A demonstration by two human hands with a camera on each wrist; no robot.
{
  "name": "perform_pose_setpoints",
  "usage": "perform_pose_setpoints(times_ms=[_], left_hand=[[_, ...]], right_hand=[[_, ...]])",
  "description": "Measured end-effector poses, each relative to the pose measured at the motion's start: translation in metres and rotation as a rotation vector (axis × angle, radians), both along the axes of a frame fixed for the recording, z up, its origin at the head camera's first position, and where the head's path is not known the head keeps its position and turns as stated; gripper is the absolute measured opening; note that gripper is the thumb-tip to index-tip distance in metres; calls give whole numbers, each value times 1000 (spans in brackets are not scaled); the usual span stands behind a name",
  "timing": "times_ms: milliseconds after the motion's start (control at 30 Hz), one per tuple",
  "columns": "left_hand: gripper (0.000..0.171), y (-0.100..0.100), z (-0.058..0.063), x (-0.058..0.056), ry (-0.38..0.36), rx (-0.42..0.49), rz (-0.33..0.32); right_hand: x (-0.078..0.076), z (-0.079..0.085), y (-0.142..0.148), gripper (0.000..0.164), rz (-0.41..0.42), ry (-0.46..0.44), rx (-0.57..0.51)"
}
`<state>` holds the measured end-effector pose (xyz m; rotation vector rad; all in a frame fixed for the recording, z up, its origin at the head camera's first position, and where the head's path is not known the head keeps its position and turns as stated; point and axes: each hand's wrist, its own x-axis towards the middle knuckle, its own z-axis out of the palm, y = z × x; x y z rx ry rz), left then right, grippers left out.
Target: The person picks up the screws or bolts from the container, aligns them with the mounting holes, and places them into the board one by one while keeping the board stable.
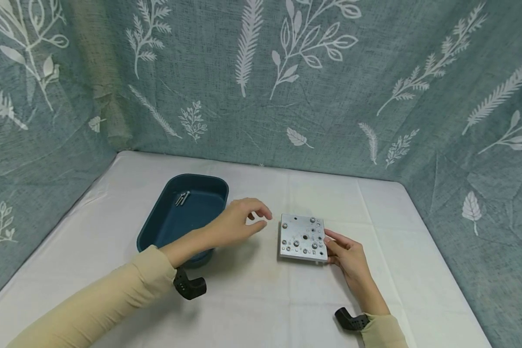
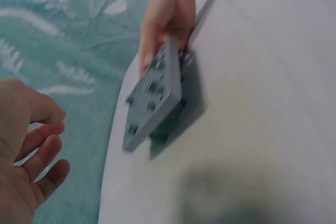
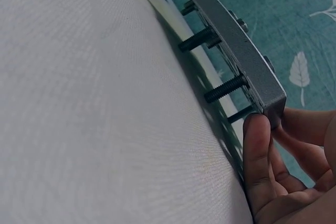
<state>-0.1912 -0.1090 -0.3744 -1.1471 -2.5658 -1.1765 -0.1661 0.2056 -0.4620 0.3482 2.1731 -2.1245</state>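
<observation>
The square silver-grey metal plate (image 1: pixel 297 231) is, in the head view, in the right hand (image 1: pixel 350 253), whose thumb and fingers pinch one side edge; its face, dotted with round bolt heads (image 1: pixel 297 243), spreads leftward from that grip; the left hand (image 1: pixel 237 222) is just past the plate's opposite edge, fingers loosely bent, thumb apart, nothing between them; the dark blue, rounded rectangular tray (image 1: pixel 169 225) lies farther from the grip, short silvery metal pins (image 1: pixel 182 198) in it.

The left wrist view shows the plate reaching out from the right hand's pinch over the white cloth (image 2: pixel 262 103); thick and stiff, it is probably heavy for its size and would sag at the end away from the fingers.

The right wrist view shows dark threaded bolts (image 3: pixel 226 88) jutting from the underside, beyond the fingertips; whether they touch the cloth cannot be told; smooth metal may slip, so opposite bare edges, clear of the threads, look the surest hold.
</observation>
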Motion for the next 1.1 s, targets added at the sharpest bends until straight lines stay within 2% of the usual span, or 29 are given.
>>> perform_pose_setpoints(times_ms=[233,467,600,767,1000,1100], left_hand=[[15,-49,6,-7,-56,76,182],[27,-89,-3,-21,-127,29,461],[36,-106,-8,-27,-201,-3,549],[39,-119,-17,-36,-268,-47,566],[32,-129,-25,-44,-358,-29,487],[31,-132,-27,-45,-392,-29,473]], right_hand=[[-1,0,-1,38,-4,-5,12],[0,1,-1,38,-10,-13,21],[1,2,-2,38,-3,-7,15],[1,2,-2,38,-4,-6,21],[1,1,-2,38,-8,-8,14],[1,1,-2,38,-6,-9,18]])
